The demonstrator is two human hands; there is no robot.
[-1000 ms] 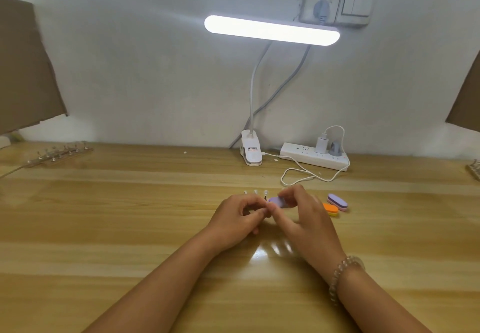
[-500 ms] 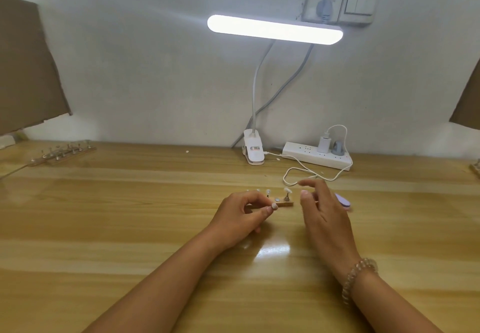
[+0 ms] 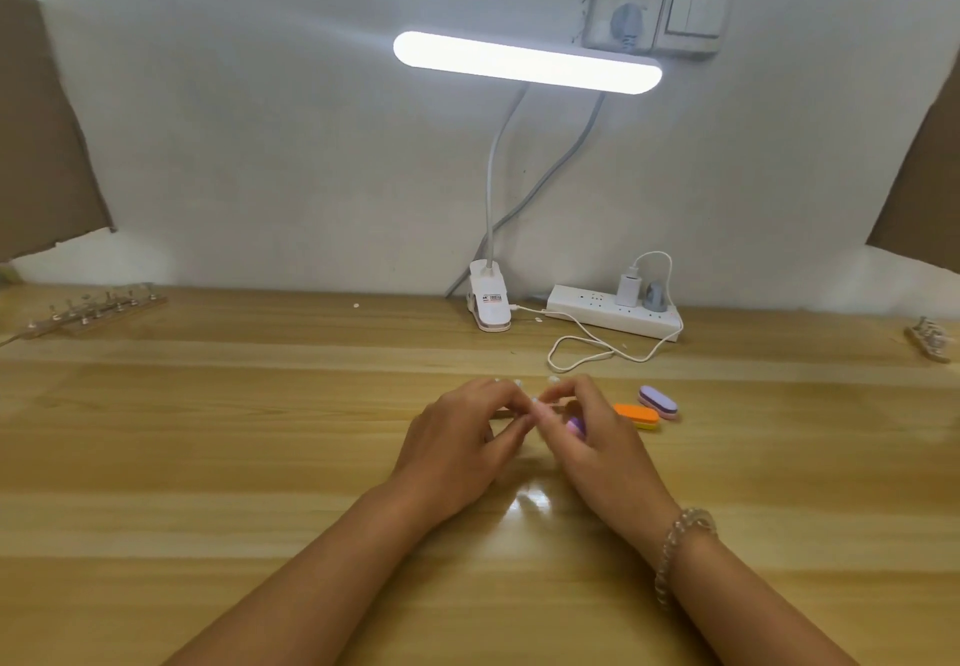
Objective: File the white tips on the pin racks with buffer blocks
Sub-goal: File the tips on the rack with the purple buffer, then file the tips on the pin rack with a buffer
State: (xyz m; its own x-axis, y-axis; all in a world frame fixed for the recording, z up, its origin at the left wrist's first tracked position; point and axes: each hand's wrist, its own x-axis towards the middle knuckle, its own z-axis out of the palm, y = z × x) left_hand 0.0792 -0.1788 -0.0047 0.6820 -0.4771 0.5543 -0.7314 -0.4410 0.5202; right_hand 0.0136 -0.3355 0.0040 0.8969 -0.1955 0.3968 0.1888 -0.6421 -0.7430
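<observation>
A small wooden pin rack (image 3: 500,411) with white tips (image 3: 552,380) lies at the table's middle, mostly hidden by my hands. My left hand (image 3: 462,436) grips the rack with curled fingers. My right hand (image 3: 592,436) meets it from the right, fingers curled round a purple buffer block (image 3: 575,426) that is held against a tip by the fingertips. Only a sliver of that block shows. Two spare blocks lie just right of my right hand: an orange buffer block (image 3: 637,416) and a purple-and-pink buffer block (image 3: 657,402).
Another pin rack (image 3: 98,309) sits at the far left, and one more rack (image 3: 927,340) at the right edge. A clip lamp (image 3: 488,304), a power strip (image 3: 613,312) and a looped white cable (image 3: 582,353) line the wall. Cardboard panels stand at both sides.
Half a second ago my right hand was open over the spare blocks to the right. It has since come back left to the rack with a purple block in its fingers. My left hand stayed on the rack.
</observation>
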